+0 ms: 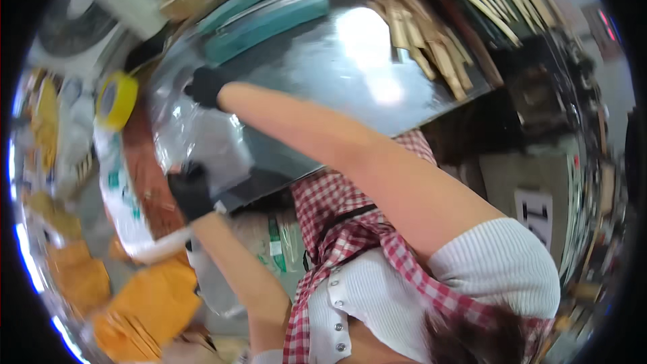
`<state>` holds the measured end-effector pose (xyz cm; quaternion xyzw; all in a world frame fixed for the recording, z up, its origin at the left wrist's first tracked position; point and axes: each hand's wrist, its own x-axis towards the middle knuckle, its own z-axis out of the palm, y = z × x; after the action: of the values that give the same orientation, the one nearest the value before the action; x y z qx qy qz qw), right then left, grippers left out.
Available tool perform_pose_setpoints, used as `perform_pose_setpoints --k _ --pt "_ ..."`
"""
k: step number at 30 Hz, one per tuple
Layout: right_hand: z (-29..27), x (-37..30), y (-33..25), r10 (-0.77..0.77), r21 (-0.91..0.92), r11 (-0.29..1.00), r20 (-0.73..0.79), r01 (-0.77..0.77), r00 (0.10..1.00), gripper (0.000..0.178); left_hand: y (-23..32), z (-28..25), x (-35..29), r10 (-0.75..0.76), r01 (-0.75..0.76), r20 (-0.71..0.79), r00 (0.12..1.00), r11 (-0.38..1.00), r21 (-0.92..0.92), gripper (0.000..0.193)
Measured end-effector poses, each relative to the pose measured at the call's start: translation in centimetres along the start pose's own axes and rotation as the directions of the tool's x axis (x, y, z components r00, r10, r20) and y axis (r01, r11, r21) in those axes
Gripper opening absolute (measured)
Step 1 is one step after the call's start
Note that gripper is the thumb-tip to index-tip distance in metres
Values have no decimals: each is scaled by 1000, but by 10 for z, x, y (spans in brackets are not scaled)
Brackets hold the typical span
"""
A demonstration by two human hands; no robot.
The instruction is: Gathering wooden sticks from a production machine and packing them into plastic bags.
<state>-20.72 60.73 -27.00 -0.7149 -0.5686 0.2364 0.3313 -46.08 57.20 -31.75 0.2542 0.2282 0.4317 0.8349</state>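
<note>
A clear, shiny plastic bag [202, 136] lies over the left end of a dark, glossy tabletop [296, 71]. My left hand [191, 192], in a black glove with bare fingertips, pinches the bag's near edge. Farther off, my right hand [207, 87] reaches across the table in a matching glove, its fingers curled at the bag's far part. Motion blurs both hands somewhat, and the bag's contents, if any, cannot be made out.
A yellow tape roll [117, 101] stands left of the bag, beside a white-and-brown package [151, 175]. Teal boxes [266, 23] line the table's far side. Wooden strips [428, 37] lie at the right. Orange-yellow packages [148, 310] sit at the lower left.
</note>
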Motion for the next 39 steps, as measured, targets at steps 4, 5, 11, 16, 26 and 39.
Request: perform_pose_setpoints --k 4,5,11,16,26,39 --pt "-64 -127 35 -91 125 982 -348 143 933 33 -31 48 -27 823 198 546 154 -567 799 42" --pt "-73 -166 73 -52 -39 998 -290 42 956 23 -52 127 -45 784 -38 520 338 -541 840 51" --pt "-153 -410 140 178 125 983 -438 -136 881 23 -187 229 -86 134 -655 692 709 -238 717 38" --pt "-194 -514 296 616 66 565 -697 -823 367 21 -258 286 -97 -178 -725 704 688 -110 680 42" --pt "-276 -562 607 561 308 581 -822 -754 96 43 -298 342 -105 -332 -677 591 735 -407 614 32" --pt "-296 -597 553 630 -438 454 -458 -776 627 32 -347 398 -116 -497 -664 482 721 -296 687 25"
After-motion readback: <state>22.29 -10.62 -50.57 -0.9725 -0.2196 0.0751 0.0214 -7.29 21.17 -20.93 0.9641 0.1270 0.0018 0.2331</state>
